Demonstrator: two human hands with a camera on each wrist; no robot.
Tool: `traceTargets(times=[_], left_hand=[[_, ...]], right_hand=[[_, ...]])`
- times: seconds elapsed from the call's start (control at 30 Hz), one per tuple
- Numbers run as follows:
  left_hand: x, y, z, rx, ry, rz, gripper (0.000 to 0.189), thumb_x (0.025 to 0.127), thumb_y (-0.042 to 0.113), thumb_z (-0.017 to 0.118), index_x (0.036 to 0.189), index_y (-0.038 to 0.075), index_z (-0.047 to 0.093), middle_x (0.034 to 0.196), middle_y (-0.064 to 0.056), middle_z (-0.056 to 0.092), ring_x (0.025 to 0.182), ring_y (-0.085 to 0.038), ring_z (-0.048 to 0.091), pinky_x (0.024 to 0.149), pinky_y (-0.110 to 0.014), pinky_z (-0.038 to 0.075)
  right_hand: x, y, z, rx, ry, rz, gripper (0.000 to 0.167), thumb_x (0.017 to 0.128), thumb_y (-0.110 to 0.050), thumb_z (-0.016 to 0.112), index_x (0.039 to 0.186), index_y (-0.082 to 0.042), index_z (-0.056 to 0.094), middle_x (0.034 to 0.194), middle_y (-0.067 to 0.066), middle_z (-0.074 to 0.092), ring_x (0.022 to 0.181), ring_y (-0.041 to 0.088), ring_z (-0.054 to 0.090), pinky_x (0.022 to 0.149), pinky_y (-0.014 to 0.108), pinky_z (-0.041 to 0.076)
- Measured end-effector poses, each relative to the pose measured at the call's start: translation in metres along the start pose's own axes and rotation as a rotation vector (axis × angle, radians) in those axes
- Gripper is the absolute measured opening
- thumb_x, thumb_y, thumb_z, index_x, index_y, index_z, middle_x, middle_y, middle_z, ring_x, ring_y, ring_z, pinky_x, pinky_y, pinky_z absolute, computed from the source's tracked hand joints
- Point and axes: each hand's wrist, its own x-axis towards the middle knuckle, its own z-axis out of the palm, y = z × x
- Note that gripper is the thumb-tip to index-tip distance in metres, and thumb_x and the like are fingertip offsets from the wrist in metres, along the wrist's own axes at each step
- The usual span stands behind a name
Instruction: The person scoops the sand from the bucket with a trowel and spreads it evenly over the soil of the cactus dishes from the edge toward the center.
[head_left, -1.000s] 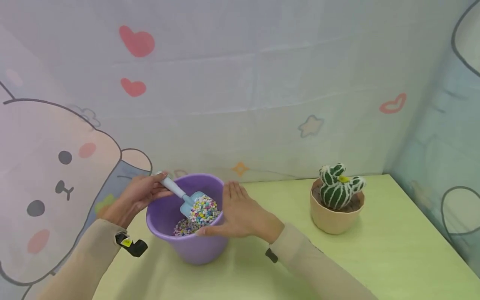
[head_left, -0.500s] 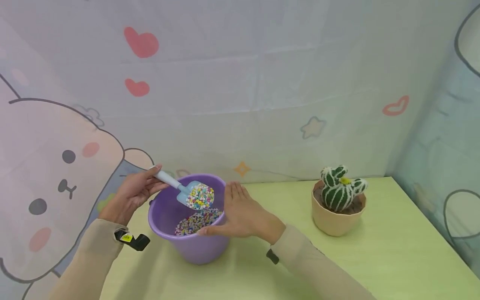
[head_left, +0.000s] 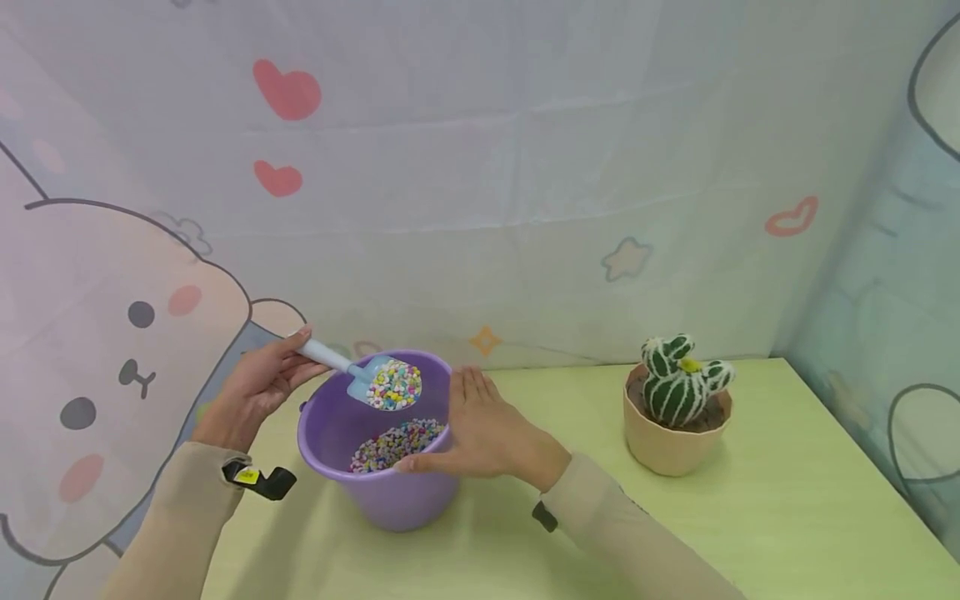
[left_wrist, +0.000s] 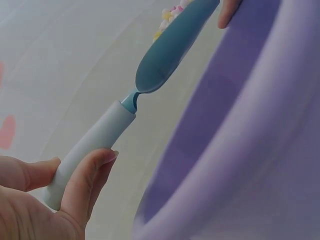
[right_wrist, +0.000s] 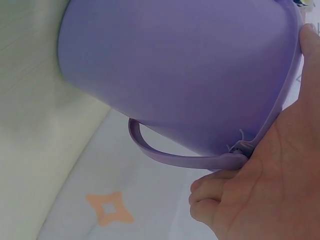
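In the head view my left hand [head_left: 258, 385] holds a light blue shovel [head_left: 324, 354] by its pale handle. Small multicoloured pebbles [head_left: 395, 386] are heaped on its blade, above the opening of a purple bucket [head_left: 403, 504]. More pebbles [head_left: 393, 446] cover part of the bucket's inside. The left wrist view shows thumb and fingers pinching the handle [left_wrist: 95, 135], the blade's underside turned to the camera. With fingers extended, my right hand [head_left: 495, 433] rests against the bucket's right rim, its thumb along the front edge. A purple bail handle [right_wrist: 185, 161] hangs at the bucket's side in the right wrist view.
A knitted cactus [head_left: 678, 387] in a peach pot [head_left: 667, 446] stands to the right on the pale green table [head_left: 810, 500]. Behind the table hangs a printed cloth [head_left: 555, 167] with hearts and a cartoon animal.
My left hand has raised the loaded shovel up and to the left, out of the pebbles in the bucket. The right hand has stayed on the rim.
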Motion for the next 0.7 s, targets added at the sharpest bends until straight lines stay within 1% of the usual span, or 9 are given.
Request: traceTargets(times=[0.1, 0.23, 0.47, 0.7], left_hand=[[-0.0014, 0.0003, -0.0008, -0.011, 0.006, -0.009, 0.025, 0.108, 0.015, 0.058, 0.092, 0.010, 0.077, 0.086, -0.016, 0.077, 0.082, -0.026, 0.082, 0.084, -0.030, 0.068], [-0.0025, 0.0009, -0.0009, -0.032, 0.001, -0.005, 0.023, 0.107, 0.015, 0.060, 0.093, 0.009, 0.077, 0.086, -0.017, 0.078, 0.083, -0.027, 0.082, 0.084, -0.031, 0.068], [-0.0027, 0.0020, 0.0009, -0.080, -0.016, -0.007, 0.025, 0.108, 0.011, 0.058, 0.095, 0.009, 0.079, 0.088, -0.019, 0.078, 0.084, -0.029, 0.082, 0.085, -0.033, 0.068], [-0.0056, 0.0018, 0.0036, -0.057, -0.009, -0.007, 0.023, 0.108, 0.013, 0.058, 0.095, 0.009, 0.076, 0.089, -0.018, 0.077, 0.085, -0.029, 0.081, 0.085, -0.033, 0.068]], right_hand=[[-0.0008, -0.0001, -0.0004, -0.002, 0.000, 0.002, 0.139, 0.084, -0.094, 0.049, 0.164, 0.010, 0.004, 0.172, 0.033, 0.008, 0.164, 0.045, 0.010, 0.139, 0.050, 0.014], [-0.0014, 0.0003, -0.0011, -0.010, 0.001, 0.006, 0.139, 0.084, -0.095, 0.048, 0.164, 0.009, 0.004, 0.172, 0.033, 0.007, 0.164, 0.045, 0.010, 0.139, 0.050, 0.014], [-0.0026, 0.0008, -0.0032, -0.033, -0.005, 0.015, 0.139, 0.083, -0.097, 0.044, 0.164, 0.009, 0.004, 0.172, 0.032, 0.005, 0.164, 0.044, 0.008, 0.139, 0.049, 0.012], [-0.0004, 0.0005, -0.0020, -0.057, 0.005, -0.007, 0.137, 0.084, -0.096, 0.044, 0.164, 0.010, 0.009, 0.172, 0.033, 0.007, 0.163, 0.046, 0.008, 0.139, 0.050, 0.012]])
